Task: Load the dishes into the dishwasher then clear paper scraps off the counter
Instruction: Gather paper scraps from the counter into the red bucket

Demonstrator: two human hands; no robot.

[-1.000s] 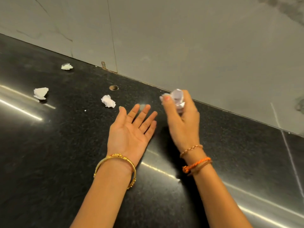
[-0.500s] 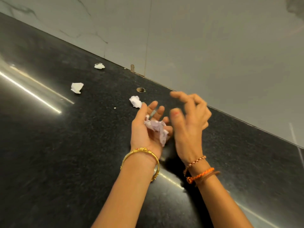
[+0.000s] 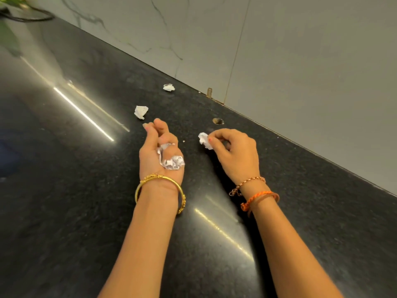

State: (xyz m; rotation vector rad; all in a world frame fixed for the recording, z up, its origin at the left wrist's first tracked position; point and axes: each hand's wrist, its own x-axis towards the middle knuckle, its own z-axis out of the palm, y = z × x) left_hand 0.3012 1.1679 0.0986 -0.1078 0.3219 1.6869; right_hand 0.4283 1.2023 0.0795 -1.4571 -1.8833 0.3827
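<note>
My left hand [image 3: 158, 149] is palm up over the black counter [image 3: 86, 190], fingers curled round a crumpled paper scrap [image 3: 171, 161] lying in the palm. My right hand [image 3: 235, 150] pinches a second crumpled white scrap [image 3: 204, 141] at the counter surface, just right of the left hand. Two more scraps lie loose on the counter beyond the left hand: one [image 3: 141, 111] close to its fingertips and one [image 3: 169, 87] farther back near the wall.
A grey tiled wall [image 3: 279, 50] runs along the counter's far edge. A small round hole [image 3: 217, 120] in the counter sits just behind my right hand. A dark cable [image 3: 28, 17] lies at the far left corner. No dishes or dishwasher are in view.
My right hand dropped the scrap it carried into my left palm, then reached left and pinched another scrap. My left fingers curled over the paper. The view swung left.
</note>
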